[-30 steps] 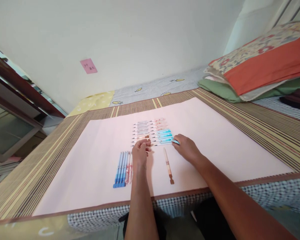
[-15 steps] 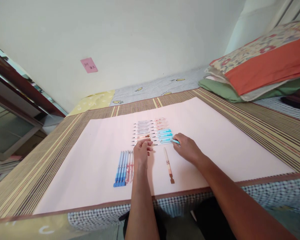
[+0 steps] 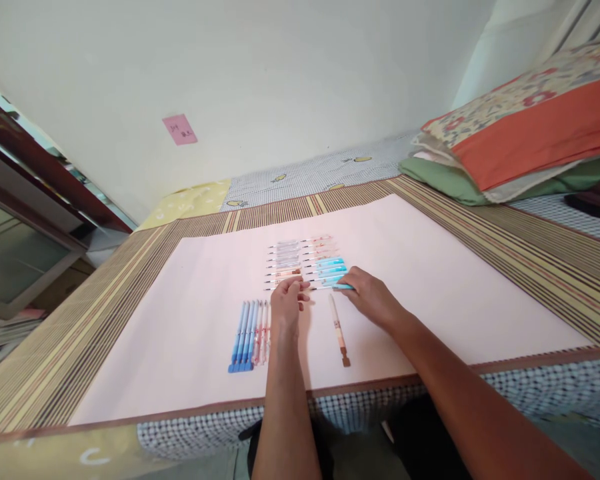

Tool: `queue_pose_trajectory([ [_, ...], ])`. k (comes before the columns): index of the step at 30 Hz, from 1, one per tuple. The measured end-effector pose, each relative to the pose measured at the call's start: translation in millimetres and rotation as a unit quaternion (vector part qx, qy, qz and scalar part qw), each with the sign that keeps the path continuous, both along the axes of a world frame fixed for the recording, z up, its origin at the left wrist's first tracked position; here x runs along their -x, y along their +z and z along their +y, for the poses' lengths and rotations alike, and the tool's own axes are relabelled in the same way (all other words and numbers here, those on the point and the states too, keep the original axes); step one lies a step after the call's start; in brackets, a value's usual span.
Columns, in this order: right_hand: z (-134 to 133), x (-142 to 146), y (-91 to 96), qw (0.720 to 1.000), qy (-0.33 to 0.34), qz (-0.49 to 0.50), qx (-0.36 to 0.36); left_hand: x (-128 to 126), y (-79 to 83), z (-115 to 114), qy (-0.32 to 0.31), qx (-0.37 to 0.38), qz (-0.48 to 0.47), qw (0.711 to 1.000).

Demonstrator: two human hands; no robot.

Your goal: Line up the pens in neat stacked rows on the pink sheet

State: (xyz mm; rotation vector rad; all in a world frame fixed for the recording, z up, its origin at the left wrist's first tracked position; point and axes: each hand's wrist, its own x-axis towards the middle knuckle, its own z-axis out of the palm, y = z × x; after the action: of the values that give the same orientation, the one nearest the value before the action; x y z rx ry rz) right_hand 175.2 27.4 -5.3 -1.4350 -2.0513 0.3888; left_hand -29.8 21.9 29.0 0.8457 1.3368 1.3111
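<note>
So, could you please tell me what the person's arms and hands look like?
The left hand and right hand are bare, with no gloves and no ring, watch or bracelet that I can make out. Both forearms show without sleeves or visible markings.

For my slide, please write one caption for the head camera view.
Right hand holding a slim turquoise pen, left hand beside slender multicoloured pens, over a pale-pink rectangular sheet.

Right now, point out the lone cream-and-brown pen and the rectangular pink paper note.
Cream-and-brown pen [image 3: 337,327]: head view, middle of barrel.
Pink paper note [image 3: 180,129]: head view, near its centre.
</note>
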Motion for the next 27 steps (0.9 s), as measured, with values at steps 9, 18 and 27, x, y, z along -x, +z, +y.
queue_pose_trajectory([
  [9, -11, 15, 14.0, 0.996, 0.056, 0.062, -0.027, -23, -8.6, -7, -0.161, -0.023, 0.013, 0.987],
  [18, -7, 9, 11.1, 0.977, 0.091, 0.192, 0.027, -19, -9.2, -3, -0.118, -0.086, -0.026, 0.989],
  [27, -8, 4, 15.9, 0.974, 0.098, 0.199, 0.052, -19, -11.1, -1, -0.101, -0.046, -0.032, 0.993],
])
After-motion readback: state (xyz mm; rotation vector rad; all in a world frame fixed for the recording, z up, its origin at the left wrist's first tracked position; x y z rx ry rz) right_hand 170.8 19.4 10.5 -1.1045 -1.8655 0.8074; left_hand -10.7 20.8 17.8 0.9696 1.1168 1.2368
